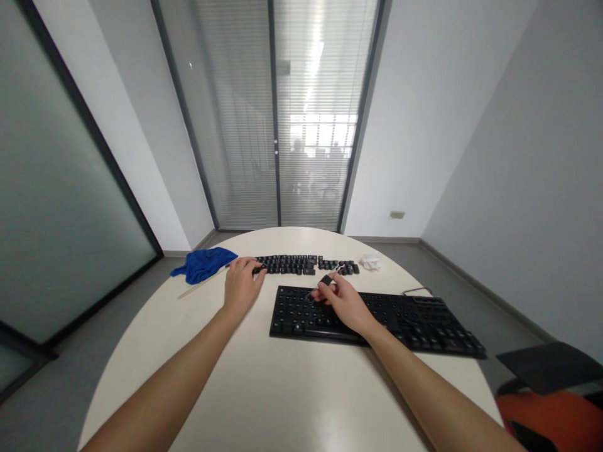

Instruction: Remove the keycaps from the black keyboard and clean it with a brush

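Observation:
At the left end of the loose black keycaps (289,263), my left hand (242,282) rests on the table with thumb and index finger closed about a dark keycap (258,269). My right hand (346,301) is above the left half of a black keyboard (320,336). Its fingers pinch a small black keycap puller (326,280), with thin wire loops pointing down to the left over the keys. Many key positions on the keyboard's left part look bare, while keys stand on its right end. My right hand and wrist hide the keyboard's middle.
A blue cloth (205,263) lies at the left, beside a thin pale stick (202,284). Crumpled white tissue (370,262) sits right of the keycaps. The keyboard's cable (417,290) curls behind it. A chair with an orange seat (551,420) stands at the lower right.

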The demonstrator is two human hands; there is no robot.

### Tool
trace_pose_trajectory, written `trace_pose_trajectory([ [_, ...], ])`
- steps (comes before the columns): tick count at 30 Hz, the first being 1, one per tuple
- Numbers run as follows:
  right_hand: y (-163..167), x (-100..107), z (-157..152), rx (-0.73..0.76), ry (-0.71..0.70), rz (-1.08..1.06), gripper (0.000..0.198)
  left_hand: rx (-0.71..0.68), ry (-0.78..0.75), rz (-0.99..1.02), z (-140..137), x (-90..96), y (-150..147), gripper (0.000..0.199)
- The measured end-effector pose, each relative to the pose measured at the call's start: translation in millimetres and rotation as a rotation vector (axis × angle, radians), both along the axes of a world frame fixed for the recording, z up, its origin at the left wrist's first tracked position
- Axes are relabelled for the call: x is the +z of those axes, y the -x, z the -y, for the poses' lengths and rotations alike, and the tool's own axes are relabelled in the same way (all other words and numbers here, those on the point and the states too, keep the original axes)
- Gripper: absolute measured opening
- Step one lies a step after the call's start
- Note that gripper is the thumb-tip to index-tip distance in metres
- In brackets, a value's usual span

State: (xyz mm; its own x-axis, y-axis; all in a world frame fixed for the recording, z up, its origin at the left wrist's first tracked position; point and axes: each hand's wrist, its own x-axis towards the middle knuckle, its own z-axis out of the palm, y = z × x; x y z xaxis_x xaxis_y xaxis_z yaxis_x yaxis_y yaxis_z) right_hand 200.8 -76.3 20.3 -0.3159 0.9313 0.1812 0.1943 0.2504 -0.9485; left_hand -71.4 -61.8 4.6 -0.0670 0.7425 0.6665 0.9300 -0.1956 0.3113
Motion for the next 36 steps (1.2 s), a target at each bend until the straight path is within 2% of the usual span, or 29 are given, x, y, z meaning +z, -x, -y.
trace_pose_trajectory([
  [4,-2,-3,-1,0.003,-0.025,0.029,0.030,0.035,0.070,-0.103,-4,-6.6,2,0.016],
  [9,-3,-5,-3,-0.003,-0.038,0.037,0.029,0.043,0.111,-0.195,5,-12.2,-3,0.017],
  [15,-2,-4,-2,0.002,-0.036,0.049,0.029,0.050,0.136,-0.224,12,-11.1,-7,0.018],
  [22,-3,-2,-1,0.000,-0.029,0.050,0.028,-0.013,0.153,-0.249,17,-6.6,-8,0.028],
  [28,-3,-2,-1,-0.001,-0.036,0.058,0.026,-0.037,0.167,-0.245,8,-7.4,4,0.016],
  [36,-4,-4,-1,-0.006,-0.058,0.089,0.023,0.054,0.137,-0.219,-5,-12.1,17,0.013],
])
